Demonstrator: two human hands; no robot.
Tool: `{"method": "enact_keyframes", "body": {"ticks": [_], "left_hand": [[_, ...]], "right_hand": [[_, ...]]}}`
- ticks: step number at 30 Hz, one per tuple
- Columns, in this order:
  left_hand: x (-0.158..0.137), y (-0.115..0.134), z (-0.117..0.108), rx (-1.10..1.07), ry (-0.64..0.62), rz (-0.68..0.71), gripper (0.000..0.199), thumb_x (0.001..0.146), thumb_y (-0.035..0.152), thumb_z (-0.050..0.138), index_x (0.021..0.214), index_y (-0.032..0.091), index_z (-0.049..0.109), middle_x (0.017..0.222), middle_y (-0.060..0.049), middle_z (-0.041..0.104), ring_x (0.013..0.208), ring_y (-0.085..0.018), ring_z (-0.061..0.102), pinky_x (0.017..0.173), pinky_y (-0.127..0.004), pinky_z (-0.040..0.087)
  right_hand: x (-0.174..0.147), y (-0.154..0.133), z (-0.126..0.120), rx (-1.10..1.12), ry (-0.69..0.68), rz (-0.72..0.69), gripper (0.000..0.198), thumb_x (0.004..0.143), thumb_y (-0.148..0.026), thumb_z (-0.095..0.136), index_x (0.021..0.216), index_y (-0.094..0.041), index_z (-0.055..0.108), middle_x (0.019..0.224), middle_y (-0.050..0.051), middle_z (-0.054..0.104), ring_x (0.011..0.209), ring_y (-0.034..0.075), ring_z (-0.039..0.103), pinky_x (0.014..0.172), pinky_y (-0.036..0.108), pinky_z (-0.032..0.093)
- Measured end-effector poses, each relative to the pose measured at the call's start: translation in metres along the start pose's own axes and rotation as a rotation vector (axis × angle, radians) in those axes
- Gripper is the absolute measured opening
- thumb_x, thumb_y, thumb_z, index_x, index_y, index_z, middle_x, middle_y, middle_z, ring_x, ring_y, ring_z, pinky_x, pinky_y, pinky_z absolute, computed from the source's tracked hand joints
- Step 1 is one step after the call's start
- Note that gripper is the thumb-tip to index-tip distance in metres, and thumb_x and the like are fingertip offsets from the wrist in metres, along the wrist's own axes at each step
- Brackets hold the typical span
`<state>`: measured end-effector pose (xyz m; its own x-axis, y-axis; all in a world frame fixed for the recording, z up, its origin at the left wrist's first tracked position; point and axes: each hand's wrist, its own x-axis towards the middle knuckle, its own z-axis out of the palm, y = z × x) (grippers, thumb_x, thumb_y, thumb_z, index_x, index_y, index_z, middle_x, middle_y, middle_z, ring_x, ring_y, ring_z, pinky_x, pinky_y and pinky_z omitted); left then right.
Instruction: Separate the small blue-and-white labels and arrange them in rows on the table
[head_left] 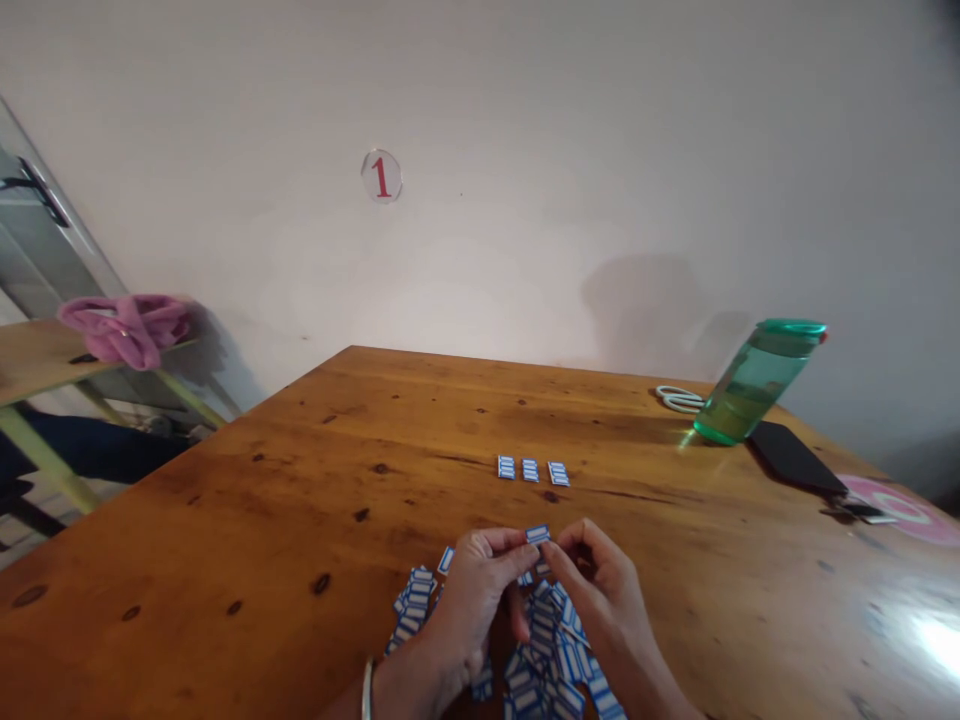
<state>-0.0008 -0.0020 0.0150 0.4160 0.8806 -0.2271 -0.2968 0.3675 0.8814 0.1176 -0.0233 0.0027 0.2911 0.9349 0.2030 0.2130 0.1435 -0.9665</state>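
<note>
Between finger and thumb, my left hand (480, 585) pinches a small blue-and-white label (537, 534) by its left end. The fingertips of my right hand (604, 580) are closed at the lower right edge of that same piece. Below both hands spreads a loose pile of matching labels (544, 640), partly covered by my hands and wrists. More of them lie in an overlapping row (414, 605) left of my left wrist. Farther back, three small stacks (529, 470) of such labels stand side by side on the wooden table (285, 520).
A green bottle (761, 385) stands at the right, with a white coiled cable (679, 399) behind it. Beside them lie a black phone (795, 458) and a pink round mat (907, 510). On another table at left rests a pink fluffy cloth (127, 325).
</note>
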Motion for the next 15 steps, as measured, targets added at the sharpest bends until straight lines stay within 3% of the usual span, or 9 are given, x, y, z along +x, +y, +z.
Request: {"method": "enact_keyframes", "body": {"ticks": [2, 4, 9, 15], "left_hand": [[0.0, 0.001, -0.001, -0.02, 0.026, 0.007, 0.025, 0.063, 0.033, 0.068, 0.068, 0.009, 0.065, 0.044, 0.003, 0.057, 0.023, -0.002, 0.039, 0.029, -0.016, 0.016], [0.0, 0.005, -0.003, -0.063, 0.056, -0.008, 0.018, 0.064, 0.028, 0.067, 0.066, 0.01, 0.063, 0.04, 0.003, 0.054, 0.024, -0.004, 0.042, 0.03, -0.014, 0.024], [0.001, 0.022, -0.013, -0.212, 0.211, 0.013, 0.005, 0.067, 0.008, 0.063, 0.069, 0.011, 0.06, 0.067, -0.007, 0.069, 0.058, -0.016, 0.066, 0.048, -0.019, 0.049], [0.004, 0.034, -0.028, -0.324, 0.343, 0.101, 0.011, 0.075, 0.0, 0.054, 0.072, 0.01, 0.058, 0.064, -0.009, 0.069, 0.06, -0.015, 0.067, 0.053, -0.02, 0.052]], "right_hand": [[0.001, -0.002, 0.0, -0.004, -0.029, -0.005, 0.029, 0.069, -0.041, 0.06, 0.057, -0.019, 0.046, 0.051, -0.004, 0.045, 0.048, 0.011, 0.04, 0.044, 0.021, 0.033], [0.003, -0.003, 0.0, 0.005, -0.07, -0.007, 0.028, 0.069, -0.041, 0.06, 0.059, -0.018, 0.048, 0.053, -0.004, 0.047, 0.049, 0.011, 0.043, 0.045, 0.022, 0.035], [0.009, -0.004, -0.007, 0.013, -0.092, -0.036, 0.024, 0.072, -0.04, 0.058, 0.068, -0.017, 0.056, 0.059, -0.002, 0.052, 0.052, 0.011, 0.046, 0.048, 0.022, 0.036], [-0.005, -0.035, -0.02, 0.109, -0.286, -0.047, 0.018, 0.078, -0.039, 0.056, 0.079, -0.022, 0.062, 0.061, -0.002, 0.053, 0.052, 0.011, 0.046, 0.045, 0.021, 0.035]]}}
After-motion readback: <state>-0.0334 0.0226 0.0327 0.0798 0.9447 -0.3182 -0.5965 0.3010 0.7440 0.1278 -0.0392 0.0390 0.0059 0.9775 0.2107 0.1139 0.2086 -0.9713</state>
